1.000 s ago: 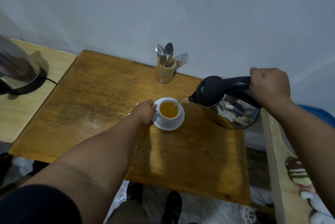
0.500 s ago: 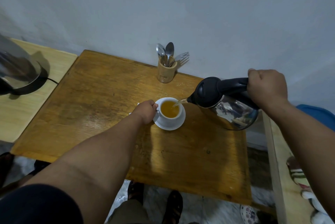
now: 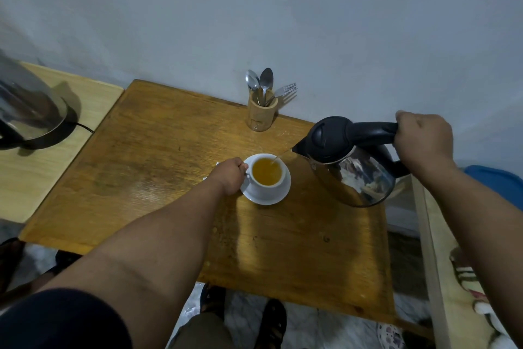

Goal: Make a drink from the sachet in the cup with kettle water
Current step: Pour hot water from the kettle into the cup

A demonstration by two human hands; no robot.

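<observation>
- A wooden table (image 3: 158, 156) is set against a pale wall (image 3: 283, 9); every place below is given relative to the white cup (image 3: 267, 177) that stands on it.
- Behind the cup, close to the wall, a wooden holder (image 3: 261, 114) is seen upright, with two spoons (image 3: 261, 84) and a fork (image 3: 285, 91) standing in it.
- Far to the left of the cup, on a lighter side table (image 3: 34, 179), a second metal kettle (image 3: 28, 105) is seen on its black base, a cord trailing from it.
- To the right of the cup, past the table's edge, a wooden board (image 3: 430, 249) and a blue object (image 3: 498, 181) are partly seen; a patterned cloth (image 3: 475, 292) lies nearer the camera.
- Below the table's near edge, dark sandals (image 3: 271, 323) are seen on a marbled floor.
- The cup is seated on a white saucer (image 3: 268, 197) near the table's middle — it is filled nearly to the rim with an amber-orange liquid.
- The cup's handle is hidden by the left hand (image 3: 229, 176), whose fingers are curled against that side; whether they are actually closed round the handle cannot be told.
- Just right of the cup, the kettle (image 3: 348, 162) is held tilted, spout toward the cup, and a thin stream falls into the liquid.
- The kettle's black handle is clamped in the right hand (image 3: 424, 142), fingers wrapped round it.
- A white scrap (image 3: 210, 173) peeks out behind the left hand — too hidden to be identified.
</observation>
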